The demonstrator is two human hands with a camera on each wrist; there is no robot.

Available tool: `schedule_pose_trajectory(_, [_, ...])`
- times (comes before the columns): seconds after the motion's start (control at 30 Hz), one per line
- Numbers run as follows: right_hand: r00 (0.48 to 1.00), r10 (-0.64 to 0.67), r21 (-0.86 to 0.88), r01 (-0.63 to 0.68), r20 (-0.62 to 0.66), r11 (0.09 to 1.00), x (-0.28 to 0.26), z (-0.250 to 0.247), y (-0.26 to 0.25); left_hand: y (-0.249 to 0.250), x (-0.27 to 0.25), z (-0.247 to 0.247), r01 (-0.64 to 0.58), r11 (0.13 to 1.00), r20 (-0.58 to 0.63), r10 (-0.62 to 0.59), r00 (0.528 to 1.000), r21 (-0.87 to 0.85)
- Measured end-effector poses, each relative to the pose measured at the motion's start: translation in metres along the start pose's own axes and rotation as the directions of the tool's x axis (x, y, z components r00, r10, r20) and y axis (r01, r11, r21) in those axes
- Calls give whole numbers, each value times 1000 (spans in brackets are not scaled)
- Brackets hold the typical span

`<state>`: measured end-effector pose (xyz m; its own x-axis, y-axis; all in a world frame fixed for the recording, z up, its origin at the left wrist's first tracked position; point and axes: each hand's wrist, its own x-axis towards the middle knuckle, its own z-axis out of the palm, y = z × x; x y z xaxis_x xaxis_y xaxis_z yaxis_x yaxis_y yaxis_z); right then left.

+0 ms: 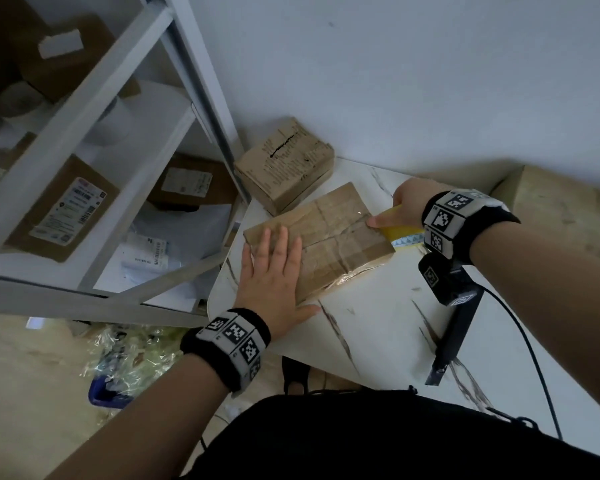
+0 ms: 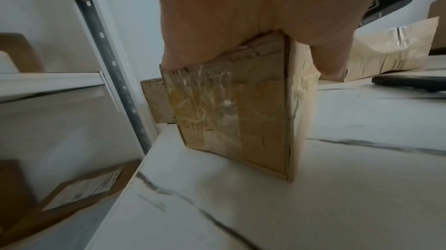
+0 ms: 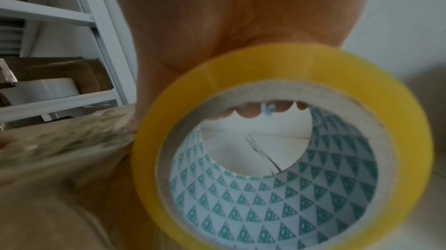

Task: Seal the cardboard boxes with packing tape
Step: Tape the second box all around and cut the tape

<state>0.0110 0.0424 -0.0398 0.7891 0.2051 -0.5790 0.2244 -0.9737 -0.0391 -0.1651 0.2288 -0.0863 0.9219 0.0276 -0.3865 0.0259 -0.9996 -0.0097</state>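
Note:
A flat cardboard box [image 1: 329, 237], wrapped in clear tape, lies on the white marble table [image 1: 378, 323]. My left hand [image 1: 274, 268] presses flat on its near-left end with straight fingers, thumb down the box's side [image 2: 241, 116]. My right hand [image 1: 400, 211] grips a yellow roll of packing tape [image 1: 404, 232] at the box's far-right edge, thumb pressed on the box top. In the right wrist view the tape roll [image 3: 277, 149] fills the frame, with a patterned core. My fingers wrap over its top.
A second, taller cardboard box [image 1: 286, 164] stands behind the flat one against the wall. A white metal shelf rack [image 1: 94, 109] with parcels is at the left. A black tool [image 1: 451, 313] with a cable lies on the table's right. Another brown box [image 1: 568, 209] sits far right.

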Motion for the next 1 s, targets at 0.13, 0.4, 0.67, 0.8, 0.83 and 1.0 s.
schedule_pose_trajectory(0.13, [1000,-8,19,7,27,1000,-16,11,3,-10,-3,-8,-50,997,35,48,998,67])
schedule_pose_trajectory(0.4, [999,-20,174,14,33,985,-41,41,16,63,18,-63,-85,991,183,66,981,101])
schedule_pose_trajectory(0.67, [995,-87,465,96,-39,880,-60,68,47,105,53,-68,-113,986,370,59,927,124])
schedule_pose_trajectory(0.8, [996,-59,636,88,-67,766,-66,75,67,106,50,-69,-131,981,298,83,951,143])
schedule_pose_trajectory(0.83, [995,-54,661,95,-83,744,-67,74,71,106,48,-70,-137,982,273,96,957,133])
schedule_pose_trajectory(1.0, [967,21,760,186,-254,622,-76,42,89,106,40,-87,-161,986,52,163,985,-32])
